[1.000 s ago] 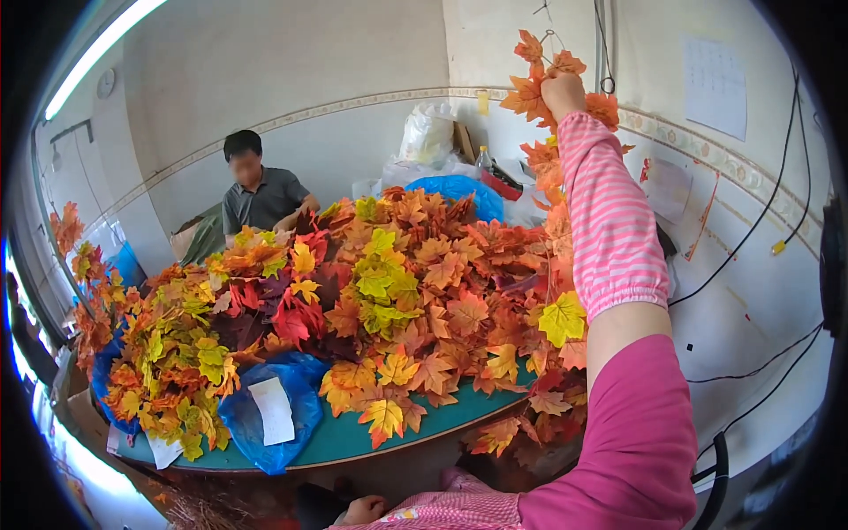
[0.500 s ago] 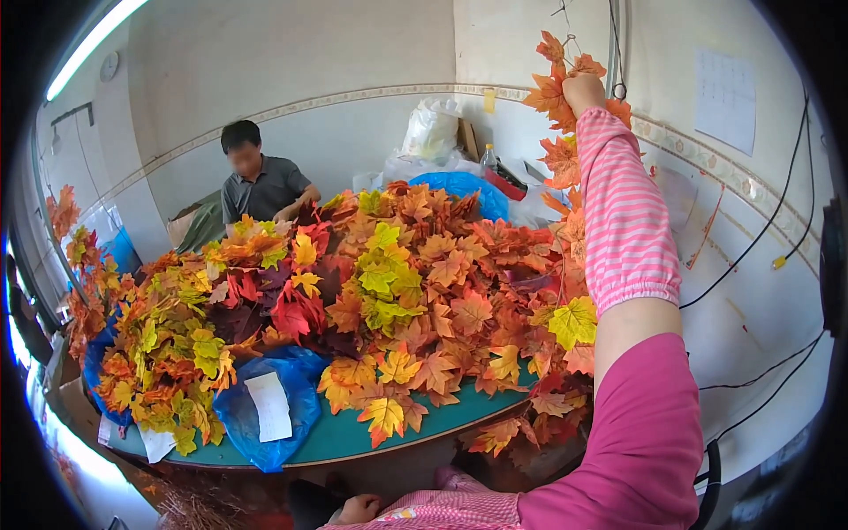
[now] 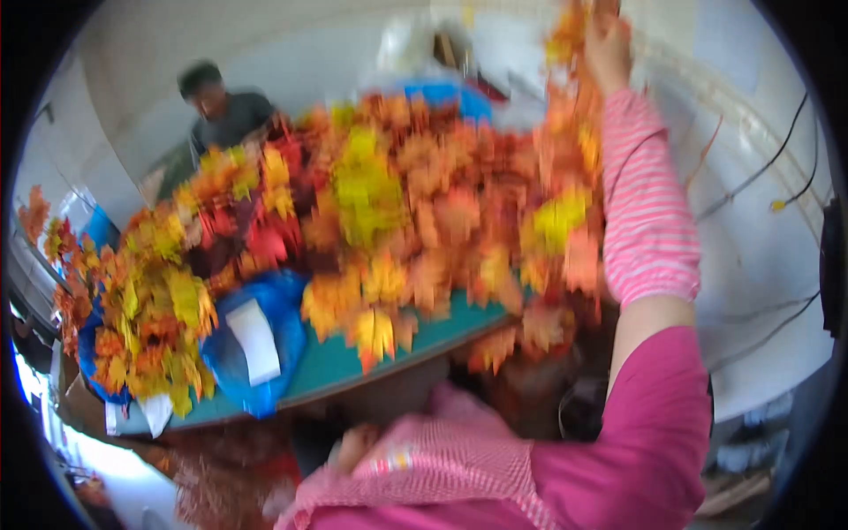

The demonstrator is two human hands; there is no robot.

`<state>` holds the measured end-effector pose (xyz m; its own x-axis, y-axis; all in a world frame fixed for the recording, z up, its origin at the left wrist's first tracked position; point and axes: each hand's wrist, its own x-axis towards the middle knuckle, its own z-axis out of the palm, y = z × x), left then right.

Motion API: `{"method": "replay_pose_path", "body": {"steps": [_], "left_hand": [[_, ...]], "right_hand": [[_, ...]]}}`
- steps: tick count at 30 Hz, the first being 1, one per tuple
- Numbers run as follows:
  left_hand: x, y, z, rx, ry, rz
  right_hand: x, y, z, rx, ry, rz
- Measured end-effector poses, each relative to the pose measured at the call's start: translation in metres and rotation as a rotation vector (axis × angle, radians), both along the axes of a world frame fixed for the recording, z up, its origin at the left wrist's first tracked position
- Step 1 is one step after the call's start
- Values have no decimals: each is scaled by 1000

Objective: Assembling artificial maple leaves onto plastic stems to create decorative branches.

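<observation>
Frame is motion-blurred, so fine detail is soft.

Far left: orange and yellow leaf bunches (image 3: 132,309) hang over the worktop (image 3: 353,362) edge, beside a blue plastic bag (image 3: 256,344) carrying a white label (image 3: 254,340).

Centre: the big pile of artificial maple leaves (image 3: 397,203) covers most of the green worktop; another person (image 3: 225,110) sits behind it on the far side.

Low centre: your left hand (image 3: 353,446) sits down near your lap, under the worktop edge, mostly hidden by the pink checked sleeve (image 3: 424,459). Only some fingers show; can't tell whether it is curled or holding anything.

Right: your right arm goes straight up, elbow low, forearm near vertical in a pink-and-white striped cuff (image 3: 649,203). Your right hand (image 3: 609,44) is at the top of the frame, above the pile, fingers closed around a leaf garland (image 3: 574,132). The garland hangs from the hand along the left of the forearm, its lower end merging with the pile at the worktop's right edge.

Further right: black cables (image 3: 760,177) on the white wall.
</observation>
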<state>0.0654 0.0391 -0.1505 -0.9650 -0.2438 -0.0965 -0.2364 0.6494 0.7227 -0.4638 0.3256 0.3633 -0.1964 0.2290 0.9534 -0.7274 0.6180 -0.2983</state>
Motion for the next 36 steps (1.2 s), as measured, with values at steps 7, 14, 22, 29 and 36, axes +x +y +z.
{"method": "replay_pose_path", "body": {"steps": [7, 14, 22, 29, 36], "left_hand": [[30, -5, 2, 204, -190, 58], [55, -12, -6, 268, -62, 93], [87, -13, 16, 268, 177, 259], [136, -19, 32, 428, 182, 619], [153, -28, 34, 280, 430, 694]], "right_hand": [[195, -4, -147, 166, -175, 932], [268, -12, -352, 1306, -710, 721], [190, 85, -458, 1901, -1013, -393], [158, 158, -454, 1908, -1286, -391], [252, -14, -454, 1377, -951, 548]]}}
